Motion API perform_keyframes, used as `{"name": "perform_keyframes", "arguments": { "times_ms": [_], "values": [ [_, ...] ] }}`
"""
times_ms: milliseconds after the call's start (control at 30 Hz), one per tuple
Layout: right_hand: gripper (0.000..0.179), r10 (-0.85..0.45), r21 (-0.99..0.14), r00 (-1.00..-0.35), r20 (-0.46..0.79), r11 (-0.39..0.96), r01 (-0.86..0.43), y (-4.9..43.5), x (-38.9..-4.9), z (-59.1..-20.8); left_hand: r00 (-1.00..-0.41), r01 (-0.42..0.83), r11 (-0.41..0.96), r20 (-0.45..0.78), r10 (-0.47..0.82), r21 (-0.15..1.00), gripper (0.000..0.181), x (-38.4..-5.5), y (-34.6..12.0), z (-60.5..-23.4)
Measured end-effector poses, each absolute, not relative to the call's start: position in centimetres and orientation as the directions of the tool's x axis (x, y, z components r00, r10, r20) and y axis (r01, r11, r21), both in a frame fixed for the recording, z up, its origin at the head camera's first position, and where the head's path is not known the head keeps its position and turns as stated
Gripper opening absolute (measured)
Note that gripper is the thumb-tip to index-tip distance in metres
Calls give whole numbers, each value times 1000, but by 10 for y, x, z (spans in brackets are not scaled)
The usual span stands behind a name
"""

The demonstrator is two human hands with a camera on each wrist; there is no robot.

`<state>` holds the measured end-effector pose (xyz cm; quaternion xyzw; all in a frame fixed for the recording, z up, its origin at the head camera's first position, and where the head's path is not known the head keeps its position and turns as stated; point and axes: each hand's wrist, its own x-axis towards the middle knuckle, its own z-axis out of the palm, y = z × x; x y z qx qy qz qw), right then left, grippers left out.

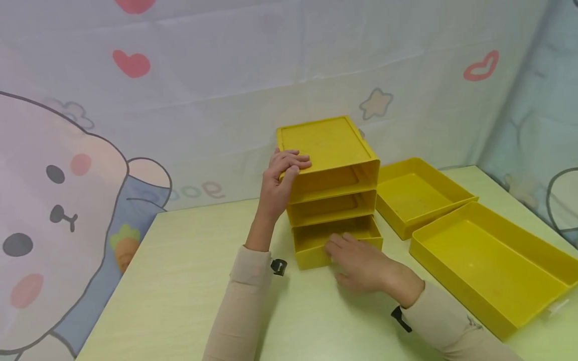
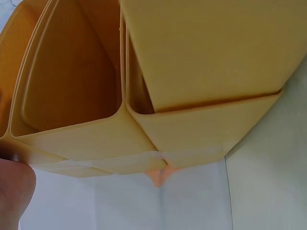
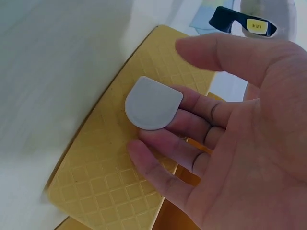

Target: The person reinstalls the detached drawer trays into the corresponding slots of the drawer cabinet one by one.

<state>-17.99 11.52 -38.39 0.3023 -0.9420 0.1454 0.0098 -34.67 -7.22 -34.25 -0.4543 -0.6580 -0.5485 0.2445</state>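
Currently the spread right grip [image 1: 363,264] has the bottom drawer [image 1: 311,258] at its fingertips; the spread left grip [image 1: 280,180] touches the cabinet [image 1: 331,140].

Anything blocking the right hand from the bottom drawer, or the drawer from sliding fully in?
Nothing visible. The right hand is at the bottom drawer, by its handle; the drawer sits partly inside the cabinet. The left hand is up top, out of its path. The far inside is hidden.

Looks like a faint backwards "good" [image 1: 193,191] on the backdrop [image 1: 235,135]. Black strap [image 3: 222,17] has a yellow label [image 3: 257,26], print's too tiny to read.
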Motion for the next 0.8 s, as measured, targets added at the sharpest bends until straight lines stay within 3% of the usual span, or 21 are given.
{"name": "perform_keyframes", "arguments": {
  "times_ms": [367, 800],
  "values": [
    [28, -582, -270, -808, 92, 766, -583, 119, -192, -384, -478, 860, -7, 810, 339, 511, 31, -348, -72, -342],
    [39, -520, -288, -854, -1, 818, -498, 112, -203, -377, -469, 866, -7, 817, 334, 500, 30, -348, -72, -342]
  ]
}}
